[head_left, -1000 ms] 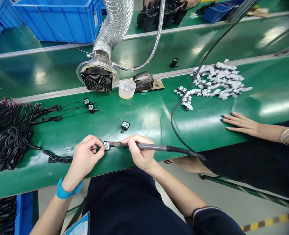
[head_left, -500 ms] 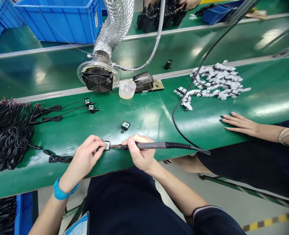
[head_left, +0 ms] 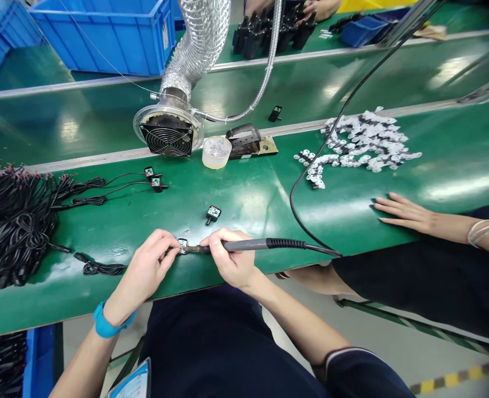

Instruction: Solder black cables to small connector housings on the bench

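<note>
My right hand point(head_left: 231, 257) grips a grey-handled soldering iron point(head_left: 248, 244) like a pen. Its tip meets a small black housing with a circuit board point(head_left: 182, 245) on the green bench. At that housing's left edge, the fingers of my left hand point(head_left: 151, 262) are pinched together on the end of a black cable point(head_left: 103, 268), whose coil lies left of my wrist; the pinched part is mostly hidden. A second housing with a circuit board point(head_left: 213, 214) lies a little farther back. Two wired housings point(head_left: 156, 183) sit to the left.
Bundled black cables point(head_left: 16, 232) cover the left end. Behind stand a fume extractor fan point(head_left: 167, 139), a round white tub point(head_left: 216, 152) and a soldering iron stand point(head_left: 244, 141). White parts point(head_left: 364, 141) are piled to the right, near a co-worker's hand point(head_left: 404, 211). The iron's cord point(head_left: 296, 188) crosses the bench.
My right hand and the iron have shifted slightly left, with the tip still at the housing. My left hand keeps its pinch. The loose black part on the rear strip has moved slightly left.
</note>
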`<move>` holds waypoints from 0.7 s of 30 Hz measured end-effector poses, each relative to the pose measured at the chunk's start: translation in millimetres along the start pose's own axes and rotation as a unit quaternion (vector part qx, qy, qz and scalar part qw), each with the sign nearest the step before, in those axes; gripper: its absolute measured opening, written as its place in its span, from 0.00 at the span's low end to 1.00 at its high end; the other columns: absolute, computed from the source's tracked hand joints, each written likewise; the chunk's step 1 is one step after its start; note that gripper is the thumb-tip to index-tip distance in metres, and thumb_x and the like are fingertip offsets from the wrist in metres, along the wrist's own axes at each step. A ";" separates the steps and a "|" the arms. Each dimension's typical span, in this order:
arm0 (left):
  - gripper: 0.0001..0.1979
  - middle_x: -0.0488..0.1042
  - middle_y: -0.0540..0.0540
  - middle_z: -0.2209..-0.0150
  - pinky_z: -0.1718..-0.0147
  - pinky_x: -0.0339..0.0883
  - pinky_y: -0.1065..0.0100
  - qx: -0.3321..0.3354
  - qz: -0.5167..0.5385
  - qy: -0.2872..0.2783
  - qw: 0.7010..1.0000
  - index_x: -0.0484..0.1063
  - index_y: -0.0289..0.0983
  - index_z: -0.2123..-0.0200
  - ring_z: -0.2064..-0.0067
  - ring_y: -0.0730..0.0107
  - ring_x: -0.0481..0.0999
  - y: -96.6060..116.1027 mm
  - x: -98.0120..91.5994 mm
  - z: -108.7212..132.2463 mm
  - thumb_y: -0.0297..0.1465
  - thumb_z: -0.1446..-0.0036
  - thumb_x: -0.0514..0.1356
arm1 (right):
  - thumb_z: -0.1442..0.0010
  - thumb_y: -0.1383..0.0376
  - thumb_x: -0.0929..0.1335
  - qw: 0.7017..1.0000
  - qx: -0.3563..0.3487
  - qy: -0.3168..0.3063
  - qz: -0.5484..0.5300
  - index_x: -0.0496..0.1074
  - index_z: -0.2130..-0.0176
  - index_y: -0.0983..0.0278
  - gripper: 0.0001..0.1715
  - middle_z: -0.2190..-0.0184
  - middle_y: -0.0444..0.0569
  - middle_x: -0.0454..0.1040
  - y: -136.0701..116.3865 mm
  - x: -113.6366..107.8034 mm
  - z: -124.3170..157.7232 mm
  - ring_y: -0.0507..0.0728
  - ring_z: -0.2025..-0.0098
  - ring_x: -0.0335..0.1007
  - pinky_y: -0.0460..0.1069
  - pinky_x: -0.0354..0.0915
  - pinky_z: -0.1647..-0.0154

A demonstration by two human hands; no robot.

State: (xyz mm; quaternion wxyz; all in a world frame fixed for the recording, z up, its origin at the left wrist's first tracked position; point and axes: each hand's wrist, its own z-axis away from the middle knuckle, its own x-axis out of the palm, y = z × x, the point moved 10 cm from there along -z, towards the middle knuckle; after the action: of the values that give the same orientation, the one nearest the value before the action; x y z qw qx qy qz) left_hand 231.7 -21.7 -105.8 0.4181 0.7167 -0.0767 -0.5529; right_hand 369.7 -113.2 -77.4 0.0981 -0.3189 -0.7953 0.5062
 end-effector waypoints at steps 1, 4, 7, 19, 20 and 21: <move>0.07 0.70 0.47 0.58 0.64 0.62 0.71 0.001 0.001 0.000 1.000 0.71 0.39 0.60 0.64 0.74 0.68 0.7 0.0 0.2 0.31 0.30 0.54 | 0.34 0.69 0.63 1.000 0.003 -0.001 0.000 0.73 0.71 0.62 0.15 0.77 0.44 0.77 0.7 0.7 0.3 0.52 0.77 0.74 0.46 0.69 0.75; 0.07 0.70 0.48 0.58 0.64 0.62 0.72 0.002 0.000 0.003 1.000 0.71 0.39 0.60 0.65 0.75 0.68 2.0 -0.4 0.6 0.30 0.30 0.54 | 0.34 0.69 0.63 1.000 0.008 -0.006 0.001 0.73 0.71 0.62 0.15 0.77 0.44 0.78 2.5 3.0 1.1 0.52 0.76 0.75 0.46 0.69 0.74; 0.06 0.70 0.48 0.58 0.64 0.62 0.72 0.000 -0.003 0.004 1.000 0.71 0.38 0.60 0.65 0.75 0.68 1.2 0.1 0.5 0.30 0.30 0.55 | 0.33 0.68 0.63 1.000 0.010 -0.008 0.007 0.73 0.70 0.62 0.15 0.77 0.44 0.78 4.3 4.5 1.6 0.52 0.76 0.75 0.46 0.69 0.74; 0.05 0.71 0.49 0.58 0.65 0.62 0.73 0.003 -0.012 0.012 1.000 0.71 0.38 0.62 0.65 0.76 0.68 3.8 -0.4 -1.1 0.28 0.32 0.56 | 0.34 0.68 0.63 0.999 -0.001 -0.015 0.031 0.73 0.71 0.62 0.15 0.76 0.45 0.79 0.2 5.3 2.7 0.52 0.75 0.76 0.46 0.70 0.72; 0.06 0.71 0.49 0.58 0.65 0.62 0.73 0.003 -0.014 0.011 1.000 0.71 0.38 0.62 0.65 0.76 0.68 3.9 -0.4 -1.3 0.28 0.32 0.55 | 0.34 0.68 0.63 0.999 0.001 -0.015 0.031 0.73 0.71 0.62 0.15 0.75 0.45 0.79 0.5 5.2 2.7 0.52 0.75 0.76 0.46 0.70 0.72; 0.06 0.71 0.49 0.58 0.65 0.62 0.72 0.003 -0.016 0.011 1.000 0.71 0.38 0.62 0.65 0.76 0.68 3.9 -0.3 -1.3 0.28 0.32 0.55 | 0.33 0.68 0.63 0.999 0.003 -0.014 0.031 0.73 0.71 0.62 0.15 0.75 0.45 0.79 1.3 5.1 2.7 0.52 0.75 0.76 0.46 0.70 0.72</move>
State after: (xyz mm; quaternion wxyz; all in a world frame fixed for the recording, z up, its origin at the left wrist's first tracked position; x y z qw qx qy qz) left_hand 234.0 -23.3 -102.9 0.4081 0.7248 -0.0624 -0.5515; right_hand 364.9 -111.7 -80.7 0.0721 -0.3354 -0.7848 0.5161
